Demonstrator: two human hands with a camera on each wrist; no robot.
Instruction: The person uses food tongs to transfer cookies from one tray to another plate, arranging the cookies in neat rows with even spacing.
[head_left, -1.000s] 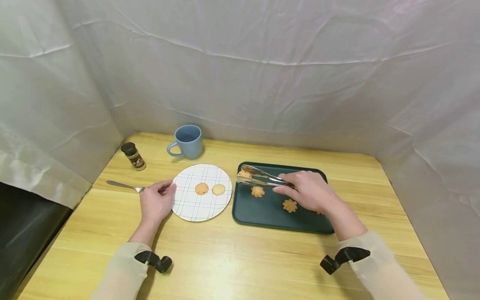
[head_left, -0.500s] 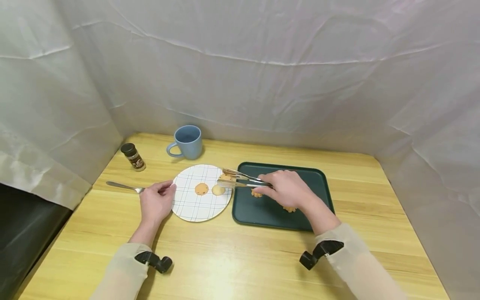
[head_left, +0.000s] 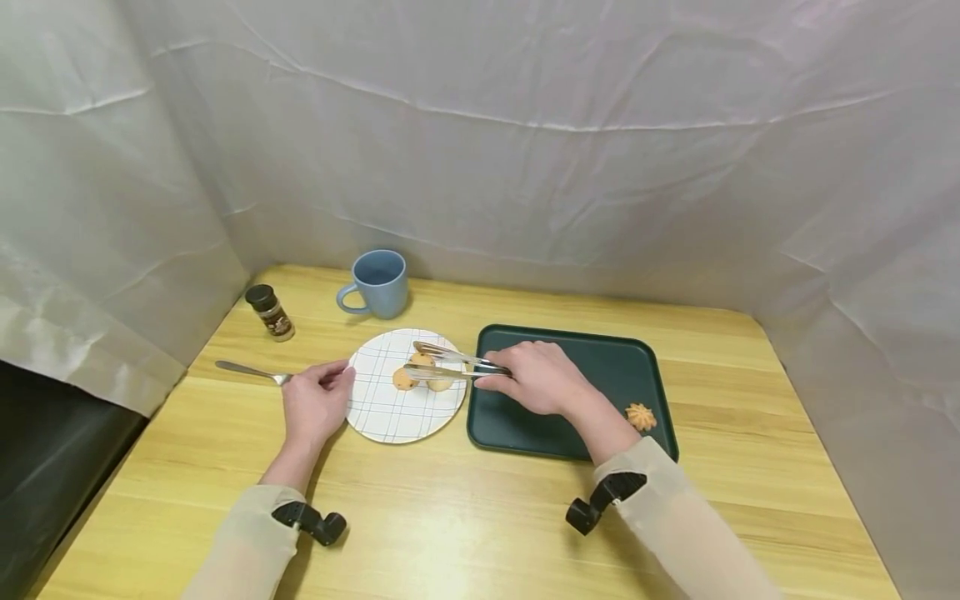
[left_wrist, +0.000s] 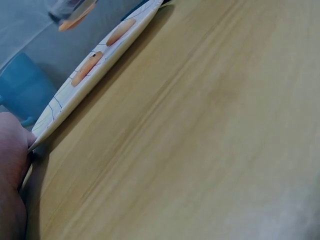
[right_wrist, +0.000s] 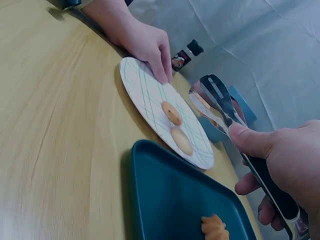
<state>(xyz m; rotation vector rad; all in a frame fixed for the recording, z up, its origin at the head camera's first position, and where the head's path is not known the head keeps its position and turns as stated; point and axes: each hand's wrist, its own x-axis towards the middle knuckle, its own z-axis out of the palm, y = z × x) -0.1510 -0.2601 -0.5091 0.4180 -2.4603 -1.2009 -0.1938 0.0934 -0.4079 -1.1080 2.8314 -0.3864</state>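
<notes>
With my right hand I grip the tongs, whose tips hold a chip-dotted cookie above the plate. My left hand pinches the plate's left rim. Two round cookies lie on the plate; the green tray is just right of it, the blue mug behind it.

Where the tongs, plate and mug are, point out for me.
Tongs (right_wrist: 265, 176), right wrist view: on the black handle.
Plate (head_left: 386, 412), head view: on a bare stretch of its face.
Mug (head_left: 386, 298), head view: on the outer wall below the rim.
</notes>
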